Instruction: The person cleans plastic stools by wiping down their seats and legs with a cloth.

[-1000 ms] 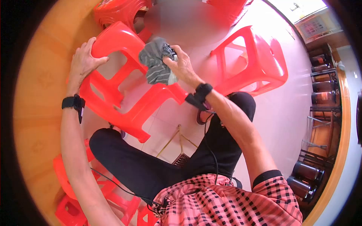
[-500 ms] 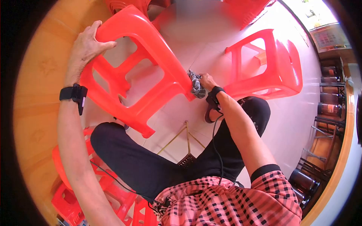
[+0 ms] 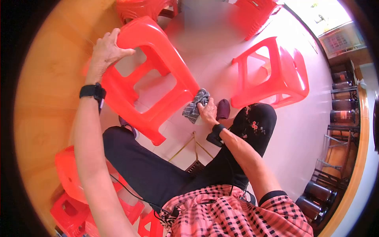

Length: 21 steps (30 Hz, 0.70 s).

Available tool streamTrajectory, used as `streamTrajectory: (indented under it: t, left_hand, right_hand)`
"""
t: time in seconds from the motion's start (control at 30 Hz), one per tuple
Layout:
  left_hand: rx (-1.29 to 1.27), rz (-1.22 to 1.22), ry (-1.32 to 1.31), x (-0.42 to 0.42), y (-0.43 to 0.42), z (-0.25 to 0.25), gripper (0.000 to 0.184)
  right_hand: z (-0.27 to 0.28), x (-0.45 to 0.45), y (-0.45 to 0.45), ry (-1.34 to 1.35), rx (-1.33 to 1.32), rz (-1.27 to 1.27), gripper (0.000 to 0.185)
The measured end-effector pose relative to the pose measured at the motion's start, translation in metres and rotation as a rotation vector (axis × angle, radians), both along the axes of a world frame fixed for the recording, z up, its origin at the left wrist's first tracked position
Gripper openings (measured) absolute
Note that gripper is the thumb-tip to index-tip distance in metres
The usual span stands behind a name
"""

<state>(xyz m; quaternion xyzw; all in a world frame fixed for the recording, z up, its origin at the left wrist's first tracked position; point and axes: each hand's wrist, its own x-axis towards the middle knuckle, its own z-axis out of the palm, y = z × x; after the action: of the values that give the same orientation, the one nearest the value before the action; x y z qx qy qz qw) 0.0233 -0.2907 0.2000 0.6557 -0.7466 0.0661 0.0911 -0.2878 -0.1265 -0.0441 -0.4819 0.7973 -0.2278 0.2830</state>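
A red plastic stool (image 3: 160, 106) is tilted in front of my knees, its open frame facing me. My left hand (image 3: 108, 51) grips its upper left edge, thumb stretched along the near side. In my right hand (image 3: 208, 111) is a crumpled grey patterned cloth (image 3: 194, 106), pressed at the foot of the stool's right leg. Part of the cloth is hidden under my fingers.
Another red stool (image 3: 272, 77) lies on its side at the right. More red stools (image 3: 71, 209) are piled at the lower left, beside a wooden panel (image 3: 43, 102). Large dark jars (image 3: 318, 192) line the right wall. A blurred round surface stands at the far side.
The stool and my left hand have shifted slightly right and down in view. My right hand has moved down and a little left with the cloth, which now looks more spread out.
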Motion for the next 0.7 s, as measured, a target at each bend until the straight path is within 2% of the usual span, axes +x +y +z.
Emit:
streamTrajectory:
  t: [0.07,0.13,0.23,0.3,0.33,0.47,0.5,0.57,0.6,0.67,0.7]
  left_hand:
    - [0.027,0.029,-0.004,-0.004,0.005,0.002,0.087]
    - [0.035,0.048,-0.016,-0.006,0.008,0.005,0.087]
    - [0.008,0.062,-0.028,-0.010,0.004,0.001,0.087]
    - [-0.015,0.063,-0.033,-0.008,0.003,-0.006,0.088]
    - [-0.019,0.069,-0.037,-0.008,0.002,-0.005,0.088]
    - [-0.041,0.052,-0.023,-0.001,-0.001,-0.008,0.090]
    - [-0.033,0.053,-0.025,-0.001,-0.002,-0.011,0.090]
    - [-0.129,0.041,0.045,-0.006,-0.008,-0.014,0.076]
    - [-0.128,0.038,0.047,-0.008,-0.009,-0.015,0.076]
    - [-0.148,0.038,0.043,-0.004,-0.009,-0.014,0.076]
    - [-0.148,0.041,0.036,-0.002,-0.009,-0.014,0.076]
  right_hand:
    - [0.009,0.012,-0.005,-0.013,0.000,-0.008,0.054]
    - [0.021,0.018,-0.009,-0.085,-0.179,0.111,0.051]
    - [0.056,0.027,-0.032,-0.087,-0.279,0.214,0.047]
    - [0.079,0.043,-0.048,-0.028,-0.209,0.250,0.047]
    - [0.081,0.049,-0.053,0.037,-0.152,0.276,0.046]
    - [0.072,0.067,-0.049,0.026,-0.160,0.259,0.043]
    - [0.075,0.075,-0.039,0.029,-0.146,0.330,0.043]
    - [0.080,0.096,-0.018,0.008,-0.132,0.432,0.043]
    - [0.081,0.111,-0.005,-0.017,-0.131,0.467,0.043]
    - [0.055,0.129,0.020,-0.068,-0.377,0.619,0.045]
    - [0.051,0.132,0.029,-0.075,-0.378,0.621,0.045]
